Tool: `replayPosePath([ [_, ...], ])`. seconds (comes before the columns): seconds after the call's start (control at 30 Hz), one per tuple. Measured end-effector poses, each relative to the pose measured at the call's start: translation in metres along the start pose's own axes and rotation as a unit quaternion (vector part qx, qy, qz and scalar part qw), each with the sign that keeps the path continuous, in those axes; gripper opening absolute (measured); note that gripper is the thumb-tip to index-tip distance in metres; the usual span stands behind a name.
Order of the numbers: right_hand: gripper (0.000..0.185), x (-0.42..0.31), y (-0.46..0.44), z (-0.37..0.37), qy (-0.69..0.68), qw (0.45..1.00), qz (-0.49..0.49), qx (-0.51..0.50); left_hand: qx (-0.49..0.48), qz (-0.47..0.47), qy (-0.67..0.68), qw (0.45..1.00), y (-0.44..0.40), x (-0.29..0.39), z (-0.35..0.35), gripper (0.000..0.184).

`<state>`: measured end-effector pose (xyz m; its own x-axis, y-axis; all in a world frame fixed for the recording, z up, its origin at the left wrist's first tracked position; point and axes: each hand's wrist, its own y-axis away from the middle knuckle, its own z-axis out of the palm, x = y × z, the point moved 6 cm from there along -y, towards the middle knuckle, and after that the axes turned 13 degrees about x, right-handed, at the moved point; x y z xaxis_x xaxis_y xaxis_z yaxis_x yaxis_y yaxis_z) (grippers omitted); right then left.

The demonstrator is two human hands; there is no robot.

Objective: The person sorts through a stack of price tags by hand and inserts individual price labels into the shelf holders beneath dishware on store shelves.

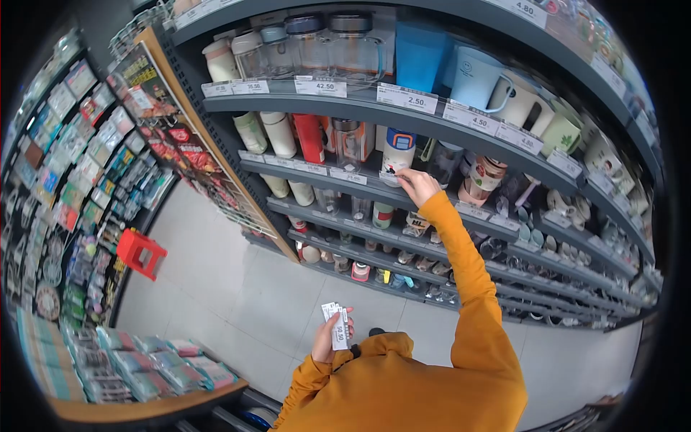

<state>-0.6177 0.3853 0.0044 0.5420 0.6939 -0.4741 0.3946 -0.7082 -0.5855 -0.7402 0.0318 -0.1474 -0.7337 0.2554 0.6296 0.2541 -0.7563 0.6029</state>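
My left hand [334, 337] is closed around a small stack of white price tags [340, 330], held low near my body; the top one reads 50.50. My right hand [419, 186] reaches out to the second shelf, its fingers pinched at the front edge [374, 186]. Whatever they grip there is too small to make out. Just behind those fingertips stands a white bottle with a blue and orange label [398, 150]. A clear glass jar with a dark lid [350, 142] and a red box [309, 138] are to its left.
Above, a shelf holds glass mugs [350, 49], a blue cup [419, 54] and a light blue mug [476, 78]. Lower shelves carry several more cups. A red stool [142, 253] stands on the floor [237, 288] at left. Packaged goods [137, 362] fill a display at lower left.
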Motion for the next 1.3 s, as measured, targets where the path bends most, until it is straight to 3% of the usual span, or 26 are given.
replayPosePath([
  [0.17,0.025,0.013,-0.004,0.01,-0.04,0.999,0.005,-0.021,-0.039,-0.011,-0.055,0.998,-0.003,0.04,-0.036,0.043],
  [0.3,0.025,0.007,-0.002,0.013,0.02,0.999,0.04,-0.014,-0.041,-0.022,-0.066,0.997,-0.011,0.049,-0.082,0.04],
  [0.47,0.017,0.0,0.006,0.009,0.091,0.995,-0.012,0.045,-0.056,-0.061,-0.085,0.993,-0.017,0.046,-0.122,0.041],
  [0.57,0.012,-0.007,0.005,0.006,0.035,0.99,0.108,0.08,-0.059,-0.067,-0.101,0.991,-0.016,0.054,-0.129,0.042],
  [0.7,0.01,-0.009,0.015,0.016,0.04,0.985,0.136,0.099,-0.068,-0.072,-0.111,0.989,-0.007,0.065,-0.127,0.043],
  [0.97,0.016,-0.033,0.028,0.01,0.105,0.984,0.107,0.092,-0.077,-0.069,-0.113,0.988,-0.009,0.061,-0.136,0.04],
  [1.03,0.018,-0.06,0.035,0.0,0.061,0.98,0.018,0.19,-0.091,-0.078,-0.104,0.987,-0.011,0.053,-0.136,0.039],
  [1.1,0.018,-0.074,0.057,-0.002,0.023,0.973,0.045,0.224,-0.114,-0.093,-0.077,0.986,-0.012,0.045,-0.132,0.038],
  [1.13,0.016,-0.074,0.079,0.008,-0.057,0.97,0.121,0.203,-0.093,-0.088,-0.096,0.987,-0.01,0.044,-0.129,0.037],
  [1.17,0.013,-0.09,0.105,0.018,-0.131,0.955,0.201,0.173,-0.074,-0.082,-0.118,0.987,-0.007,0.044,-0.122,0.036],
  [1.23,0.021,-0.114,0.17,0.051,-0.248,0.928,0.263,0.088,-0.049,-0.063,-0.155,0.985,-0.008,0.039,-0.109,0.033],
  [1.3,0.03,-0.141,0.24,0.072,-0.258,0.888,0.381,-0.022,-0.031,-0.035,-0.181,0.982,-0.009,0.026,-0.101,0.031],
])
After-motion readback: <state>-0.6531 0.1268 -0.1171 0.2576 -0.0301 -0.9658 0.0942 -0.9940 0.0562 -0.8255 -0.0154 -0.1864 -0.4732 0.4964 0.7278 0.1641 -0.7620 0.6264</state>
